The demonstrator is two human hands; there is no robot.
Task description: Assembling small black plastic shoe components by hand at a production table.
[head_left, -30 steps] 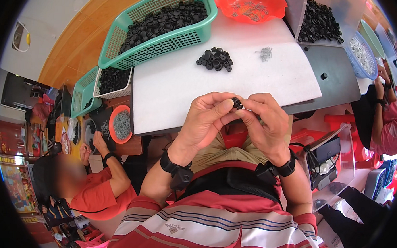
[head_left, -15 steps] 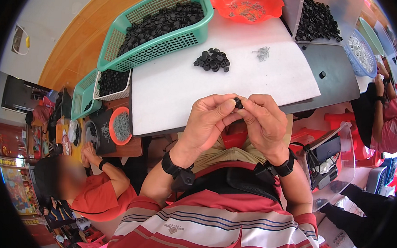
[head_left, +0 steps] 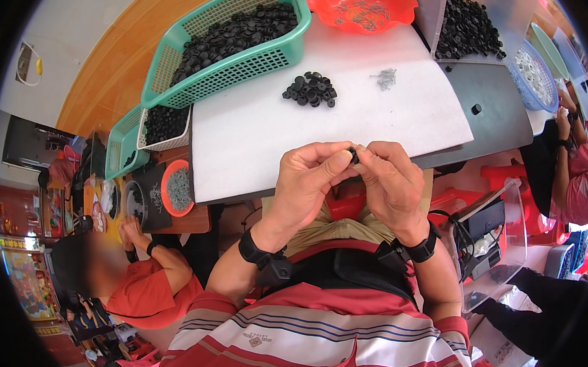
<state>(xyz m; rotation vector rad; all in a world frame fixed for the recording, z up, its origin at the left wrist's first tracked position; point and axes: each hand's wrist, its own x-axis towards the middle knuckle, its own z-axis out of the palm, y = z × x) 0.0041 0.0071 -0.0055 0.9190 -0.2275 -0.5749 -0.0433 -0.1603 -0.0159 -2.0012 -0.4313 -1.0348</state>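
Left fingers (head_left: 334, 163), right fingers (head_left: 375, 165) pinching small black part (head_left: 353, 156) — round caps (head_left: 310, 90) heaped on flat white sheet (head_left: 256, 139).

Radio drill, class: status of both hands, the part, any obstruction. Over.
Left hand and right hand pinching one small black part. Part partly hidden in grip. Pile of black parts apart, on white mat; nothing seen blocking.

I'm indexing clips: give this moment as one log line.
left hand: pinching small black plastic-looking part | right hand: pinching same part | ahead: pile of black round plastic-looking parts on flat white sheet
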